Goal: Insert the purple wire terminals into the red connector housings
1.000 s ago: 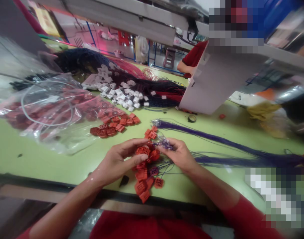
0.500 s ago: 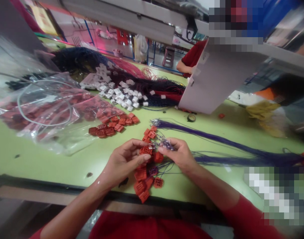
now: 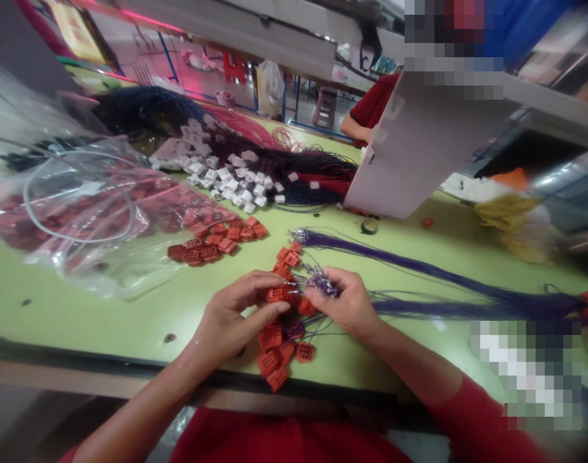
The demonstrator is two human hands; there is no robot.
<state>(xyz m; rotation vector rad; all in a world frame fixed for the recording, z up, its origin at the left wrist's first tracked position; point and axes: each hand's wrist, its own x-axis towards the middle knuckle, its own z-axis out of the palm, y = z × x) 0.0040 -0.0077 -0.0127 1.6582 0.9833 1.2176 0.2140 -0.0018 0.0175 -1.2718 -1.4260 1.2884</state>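
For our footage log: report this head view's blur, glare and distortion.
Head view: glare streaks the clear plastic bag; wide-angle distortion bows the front edge of the green table; the far right is soft with blur, while the left hand and right hand look fairly sharp.

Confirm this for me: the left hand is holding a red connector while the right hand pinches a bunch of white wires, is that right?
Not quite, the wire colour is wrong: the right hand pinches a bunch of purple wires, not white ones, as the head view shows. The left hand is holding a red connector, as you said.
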